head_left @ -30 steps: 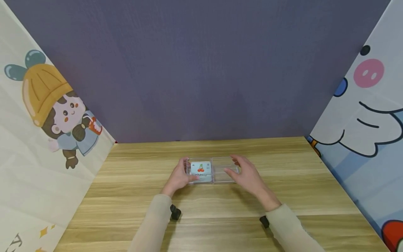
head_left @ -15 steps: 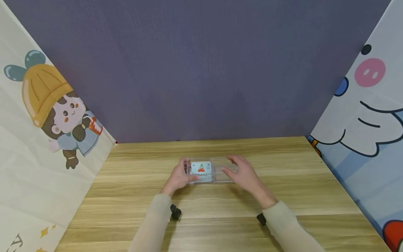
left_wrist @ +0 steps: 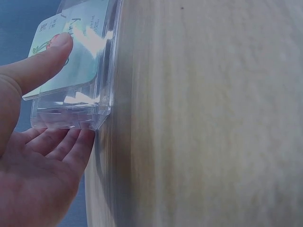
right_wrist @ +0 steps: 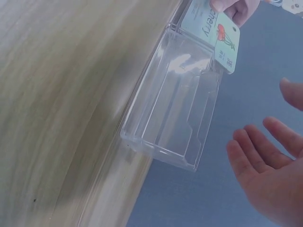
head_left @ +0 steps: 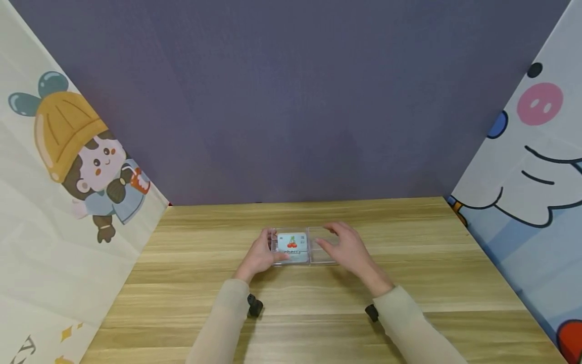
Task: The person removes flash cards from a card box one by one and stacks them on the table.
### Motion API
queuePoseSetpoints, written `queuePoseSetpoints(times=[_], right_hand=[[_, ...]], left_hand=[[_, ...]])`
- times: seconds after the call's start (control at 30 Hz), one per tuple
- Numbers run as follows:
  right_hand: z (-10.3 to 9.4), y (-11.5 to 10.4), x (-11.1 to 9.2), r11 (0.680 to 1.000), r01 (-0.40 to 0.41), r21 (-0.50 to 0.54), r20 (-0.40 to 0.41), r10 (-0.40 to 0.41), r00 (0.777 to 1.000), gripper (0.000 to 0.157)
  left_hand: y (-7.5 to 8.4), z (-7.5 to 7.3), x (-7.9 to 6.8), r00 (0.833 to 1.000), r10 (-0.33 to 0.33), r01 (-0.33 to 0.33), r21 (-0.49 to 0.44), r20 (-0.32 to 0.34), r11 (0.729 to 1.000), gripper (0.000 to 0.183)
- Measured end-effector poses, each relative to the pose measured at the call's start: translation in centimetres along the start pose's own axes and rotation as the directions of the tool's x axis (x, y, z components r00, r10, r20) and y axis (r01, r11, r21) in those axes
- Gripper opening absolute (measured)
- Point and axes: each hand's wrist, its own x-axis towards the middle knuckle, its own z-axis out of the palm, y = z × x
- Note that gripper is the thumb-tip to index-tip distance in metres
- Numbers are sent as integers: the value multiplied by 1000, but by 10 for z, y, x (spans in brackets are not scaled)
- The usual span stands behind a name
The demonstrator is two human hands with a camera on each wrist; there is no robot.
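Note:
A clear plastic box with two compartments [head_left: 322,261] lies on the table. Its left compartment holds a stack of pale blue cards [head_left: 294,241], the top one printed with cherries and the word "cherry". My left hand [head_left: 259,256] grips the box's left end, its thumb lying over the top card [left_wrist: 75,73] and its fingers against the end wall. Above the right compartment [right_wrist: 173,101], which has nothing in it, hovers my right hand [head_left: 350,253]. In the right wrist view that hand's fingers [right_wrist: 255,153] are loosely spread, apart from the box, holding nothing.
The wood-grain table [head_left: 295,323] ends at a grey-blue panel [head_left: 291,101] behind the box. Cartoon-printed sheets stand at the left [head_left: 41,227] and right [head_left: 523,227]. A small black device sits at each wrist.
My right hand has shifted left, from the box's right end to over its right compartment. The left hand and the cards have stayed in place.

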Motion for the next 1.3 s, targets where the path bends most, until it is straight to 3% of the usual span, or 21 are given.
queuePoseSetpoints(times=[0.5, 0.87, 1.3], right_hand=[[5, -3, 8, 999, -33, 14, 7, 33, 999, 44], [7, -5, 11, 1000, 1, 8, -9, -1, 1000, 40], [15, -8, 18, 1000, -18, -14, 10, 18, 1000, 39]], left_hand=[[0, 0, 1, 1000, -6, 6, 19, -1, 1000, 88], [0, 0, 0, 1000, -3, 3, 30, 9, 1000, 88], [0, 0, 2, 1000, -11, 11, 18, 17, 1000, 87]])
